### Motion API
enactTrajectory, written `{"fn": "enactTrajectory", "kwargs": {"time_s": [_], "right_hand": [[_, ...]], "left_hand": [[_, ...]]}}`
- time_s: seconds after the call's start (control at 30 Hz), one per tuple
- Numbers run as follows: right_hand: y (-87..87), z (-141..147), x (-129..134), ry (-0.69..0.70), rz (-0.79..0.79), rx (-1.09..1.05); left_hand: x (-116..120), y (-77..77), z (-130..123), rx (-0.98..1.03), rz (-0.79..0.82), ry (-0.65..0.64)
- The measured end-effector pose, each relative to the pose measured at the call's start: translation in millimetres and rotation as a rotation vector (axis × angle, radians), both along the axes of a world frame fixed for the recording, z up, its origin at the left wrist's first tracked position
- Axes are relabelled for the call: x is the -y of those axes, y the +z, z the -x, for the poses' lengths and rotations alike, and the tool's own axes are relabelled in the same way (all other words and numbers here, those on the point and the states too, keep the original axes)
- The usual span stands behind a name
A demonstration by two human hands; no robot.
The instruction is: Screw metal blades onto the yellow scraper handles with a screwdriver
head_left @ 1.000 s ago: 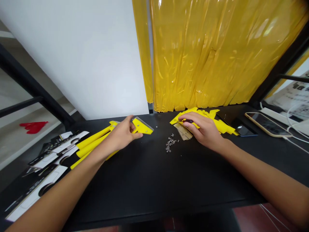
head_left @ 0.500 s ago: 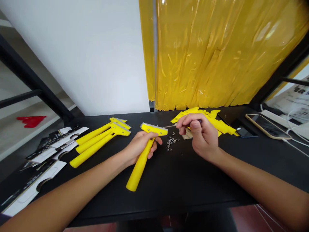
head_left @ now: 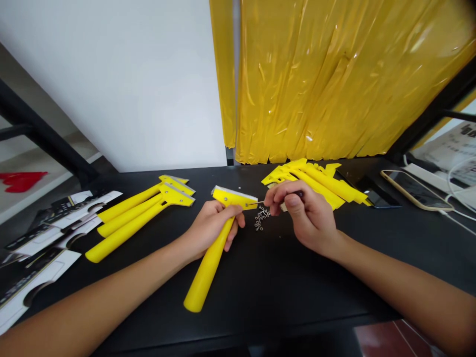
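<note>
Screwdriver (head_left: 257, 203): tip moved over the last half second, from the head's upper edge onto its face, at the right-end screw.
Right hand (head_left: 307, 210): fingers curled closely around the dark screwdriver handle, thumb folded over; from where I stand, grip force cannot be told.
Left hand (head_left: 219, 223): fingers wrapped around the neck of the yellow scraper (head_left: 208, 270), thumb laid across just below the head.
Scraper position: between the person's forearms, head away from the body, handle slanting back toward the near edge.
Small hardware (head_left: 259, 220): screws and nuts in a loose pile, between the hands, just beyond them.
Finished-looking scrapers (head_left: 132, 218): three, fanned side by side, left of the held one.
Yellow parts (head_left: 327, 186): heaped beyond the right hand.
Printed cartons (head_left: 48, 267): flat, overlapping, far left.
Phones: dark one (head_left: 379, 197) beside the heap; pale-edged one (head_left: 416, 189) farther right, near white cables (head_left: 461, 168).
Support: black tabletop (head_left: 260, 292).
Backdrop: white panel (head_left: 148, 84) left, yellow sheeting (head_left: 308, 84) right.
</note>
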State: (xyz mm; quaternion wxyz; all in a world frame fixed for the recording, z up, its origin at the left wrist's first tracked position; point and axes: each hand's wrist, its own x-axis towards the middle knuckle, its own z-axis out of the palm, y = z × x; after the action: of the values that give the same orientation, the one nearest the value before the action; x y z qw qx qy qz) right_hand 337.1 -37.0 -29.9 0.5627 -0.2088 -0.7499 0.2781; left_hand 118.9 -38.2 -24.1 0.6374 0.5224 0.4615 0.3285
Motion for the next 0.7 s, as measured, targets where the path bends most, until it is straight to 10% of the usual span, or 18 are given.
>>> {"fn": "enactTrajectory", "kwargs": {"time_s": [0.43,0.7], "right_hand": [[18.9,-1.8,15.6,-0.081,-0.019,-0.055],[31.6,-3.2,33.2,0.27,0.073,0.039]], "left_hand": [[4.8,3.5,4.0,-0.056,0.035,-0.18],[-1.3,2.9,5.6,0.15,0.325,-0.306]]}}
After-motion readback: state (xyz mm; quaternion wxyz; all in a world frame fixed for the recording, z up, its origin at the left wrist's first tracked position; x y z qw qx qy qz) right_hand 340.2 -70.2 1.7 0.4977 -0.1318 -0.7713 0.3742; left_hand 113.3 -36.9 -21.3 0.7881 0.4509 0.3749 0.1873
